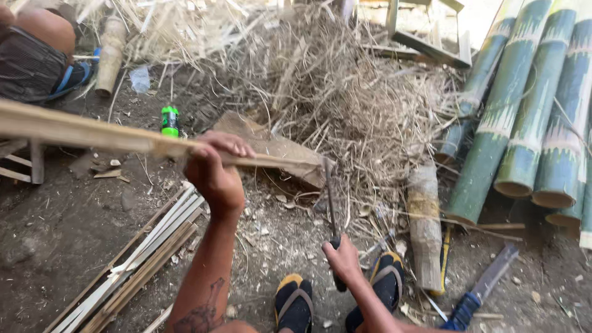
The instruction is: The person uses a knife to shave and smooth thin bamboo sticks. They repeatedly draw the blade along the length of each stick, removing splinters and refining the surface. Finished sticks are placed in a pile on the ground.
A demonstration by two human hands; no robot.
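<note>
Bamboo strip point(92, 132) held level across you, knife point(331, 200) at its end.
Your left hand point(217, 176) has a closed grip on the strip, steadying it over the dirt floor point(55, 228); your right hand point(343, 259) wraps the knife handle, blade upright against the strip's tip.

At the right edge of the frame I saw green bamboo poles point(524, 117) streaked with pale whitish bands. The strip point(92, 132) across the left was pale tan. A small bottle point(169, 120) at centre left was bright green with a black cap. The sandals point(295, 302) at the bottom were black edged in yellow-orange; a blue-handled tool point(478, 290) lay at lower right on grey-brown ground point(55, 234).
</note>
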